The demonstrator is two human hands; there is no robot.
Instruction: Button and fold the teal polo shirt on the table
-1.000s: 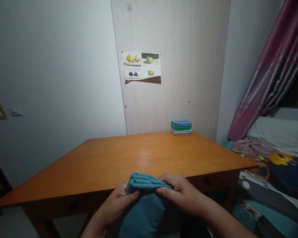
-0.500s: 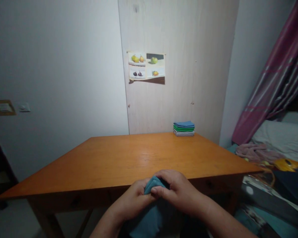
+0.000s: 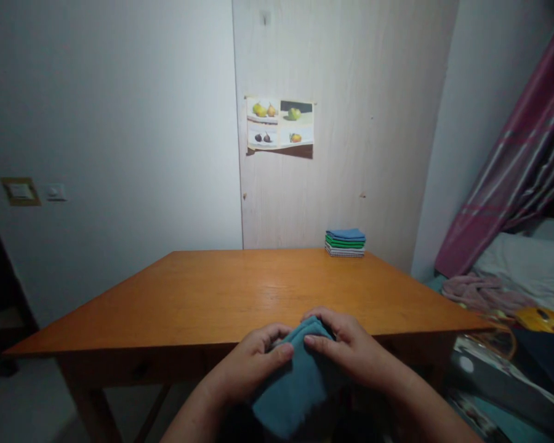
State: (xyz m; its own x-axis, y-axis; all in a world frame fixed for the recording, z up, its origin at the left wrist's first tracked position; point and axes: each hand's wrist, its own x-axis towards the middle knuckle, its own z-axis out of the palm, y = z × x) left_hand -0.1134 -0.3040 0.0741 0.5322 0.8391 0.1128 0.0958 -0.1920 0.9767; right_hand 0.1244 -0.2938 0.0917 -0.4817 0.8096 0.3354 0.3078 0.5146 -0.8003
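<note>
Teal cloth (image 3: 300, 387): folded in layers up top, hanging loose below, held up between both hands at the near edge of the bench (image 3: 203, 295), can't tell if it's touching the wood, and the bottom end is kinda lost in shadow
Left hand (image 3: 261, 357): got a grip on the cloth's left side, thumb pressed across the front
Right hand (image 3: 346, 341): pinching the upper right part of the same cloth, thumb in front, fingers over the top, a strip of teal showing between the two thumbs
Bench: orange-brown wood, bit of shine in the middle
Stack of folded cloths (image 3: 345, 243): far right corner of the bench, blue on top, green in the middle, whitish and checked at the bottom, pretty tidy tbh
Fruit pictures (image 3: 281, 127): stuck up on the pale panel (image 3: 341, 74) behind
Curtain (image 3: 493, 166): pinkish purple, over on the right
</note>
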